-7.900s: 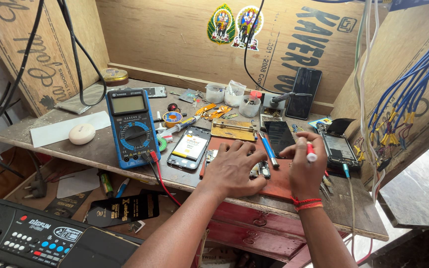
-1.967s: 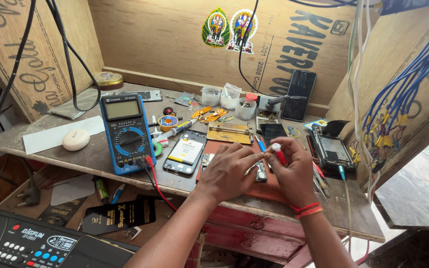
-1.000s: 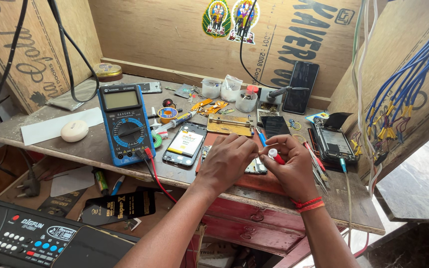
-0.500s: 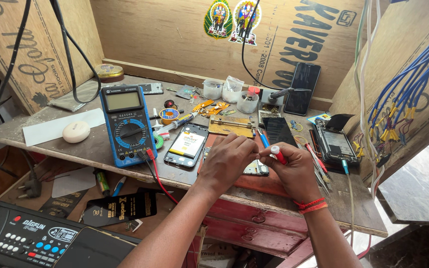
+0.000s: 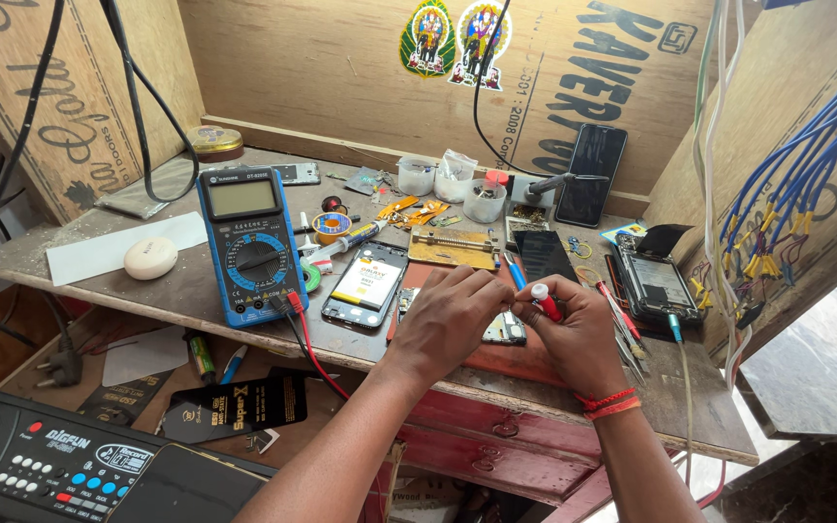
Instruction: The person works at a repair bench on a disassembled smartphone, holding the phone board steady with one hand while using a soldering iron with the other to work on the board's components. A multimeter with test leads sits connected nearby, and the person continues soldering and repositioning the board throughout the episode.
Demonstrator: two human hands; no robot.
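My right hand (image 5: pixel 578 334) grips a small red tool with a white tip (image 5: pixel 543 299), held upright over the red work mat (image 5: pixel 525 363). My left hand (image 5: pixel 452 315) rests beside it, fingertips pinched on a small circuit board (image 5: pixel 504 332) lying on the mat. The two hands touch above the board. Left of my left hand lies an opened phone (image 5: pixel 367 284) showing its battery. What sits under my fingers is hidden.
A blue multimeter (image 5: pixel 249 242) with red and black leads stands at left. Another opened phone (image 5: pixel 654 284) lies at right, a dark phone (image 5: pixel 591 174) leans on the back wall. Small cups, tweezers, blue wires (image 5: pixel 787 184) and a keyboard (image 5: pixel 70 470) surround the bench.
My right hand came in from the right with the red tool and now meets my left hand over the small board. The bench items have not moved.
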